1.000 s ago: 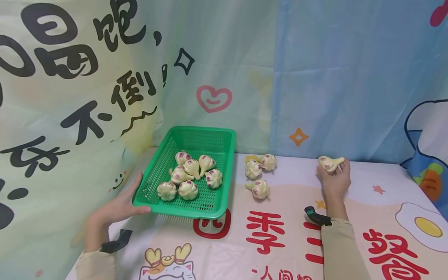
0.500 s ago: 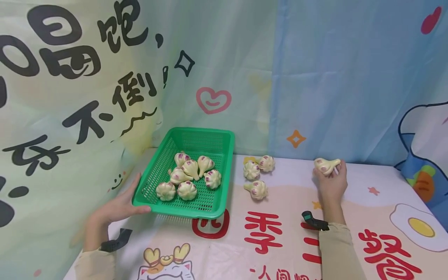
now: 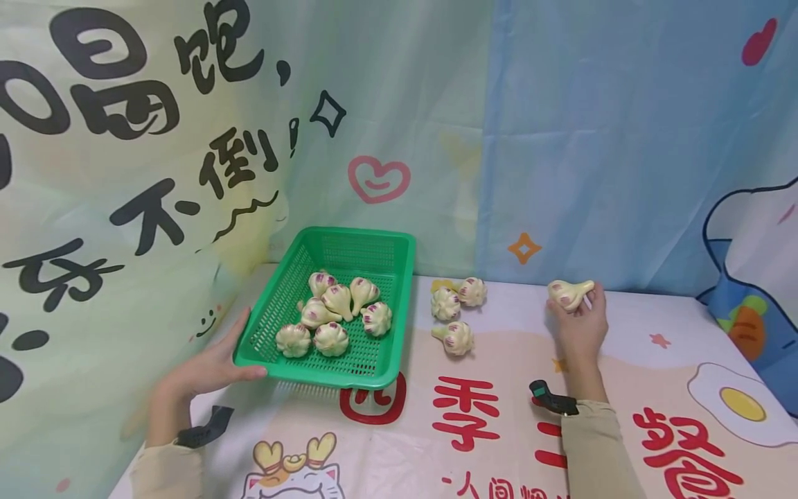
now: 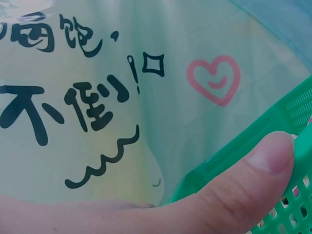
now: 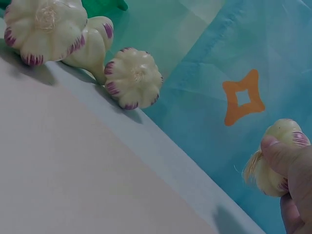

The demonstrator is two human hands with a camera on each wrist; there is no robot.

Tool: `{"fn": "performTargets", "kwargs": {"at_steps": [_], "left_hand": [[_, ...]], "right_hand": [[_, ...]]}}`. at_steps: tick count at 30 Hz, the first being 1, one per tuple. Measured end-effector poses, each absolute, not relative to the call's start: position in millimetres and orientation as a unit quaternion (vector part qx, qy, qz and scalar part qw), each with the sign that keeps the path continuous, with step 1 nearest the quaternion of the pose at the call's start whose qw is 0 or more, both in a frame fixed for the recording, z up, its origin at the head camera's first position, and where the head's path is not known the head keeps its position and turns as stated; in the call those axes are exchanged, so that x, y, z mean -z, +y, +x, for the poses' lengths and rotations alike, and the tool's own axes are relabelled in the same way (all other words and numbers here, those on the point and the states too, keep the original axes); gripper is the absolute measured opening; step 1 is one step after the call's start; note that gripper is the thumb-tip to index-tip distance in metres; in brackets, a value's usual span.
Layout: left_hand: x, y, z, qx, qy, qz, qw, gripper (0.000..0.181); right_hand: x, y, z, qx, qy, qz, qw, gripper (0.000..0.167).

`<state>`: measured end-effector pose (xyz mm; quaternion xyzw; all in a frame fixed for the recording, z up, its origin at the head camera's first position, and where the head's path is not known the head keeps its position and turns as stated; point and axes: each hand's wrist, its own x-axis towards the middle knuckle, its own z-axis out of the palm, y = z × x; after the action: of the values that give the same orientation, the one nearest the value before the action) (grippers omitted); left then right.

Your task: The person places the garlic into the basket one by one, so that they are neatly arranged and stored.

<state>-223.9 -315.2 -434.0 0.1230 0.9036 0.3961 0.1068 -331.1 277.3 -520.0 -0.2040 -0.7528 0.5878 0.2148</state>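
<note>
My right hand [image 3: 578, 326] holds a garlic bulb [image 3: 566, 294], cream with purple streaks, above the table's back right part. The right wrist view shows the thumb pressed on this bulb beside its root tuft. At the left, my left hand [image 3: 215, 367] grips a green plastic basket [image 3: 404, 312] by its front left corner. Its thumb [image 4: 263, 165] lies over the rim; most of the other fingers are hidden from view. Several garlic bulbs [image 3: 331, 338] lie inside the basket. Between basket and right hand, three loose garlic bulbs [image 3: 458, 338] rest on the table.
A printed cloth [image 3: 399, 443] with red characters and cartoons covers the table. Hanging cloth backdrops [image 3: 561, 138] stand close behind the table and along its left side. A black wrist camera mount [image 3: 551, 398] sits on the right wrist, another black mount [image 3: 206, 427] on the left.
The right hand with its garlic bulb has shifted slightly left. My left hand stays on the basket, and the other bulbs keep their places. The head view has turned slightly.
</note>
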Motion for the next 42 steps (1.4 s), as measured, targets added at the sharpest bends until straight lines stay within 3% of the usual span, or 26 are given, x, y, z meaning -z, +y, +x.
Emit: {"fn": "performTargets", "kwargs": {"at_steps": [42], "left_hand": [[432.8,-315.8,-223.5,-0.392,0.904,0.128,0.110,0.118]], "right_hand": [[461.7,209.1,-314.5,-0.568,-0.795,-0.069,0.203,0.096]]}}
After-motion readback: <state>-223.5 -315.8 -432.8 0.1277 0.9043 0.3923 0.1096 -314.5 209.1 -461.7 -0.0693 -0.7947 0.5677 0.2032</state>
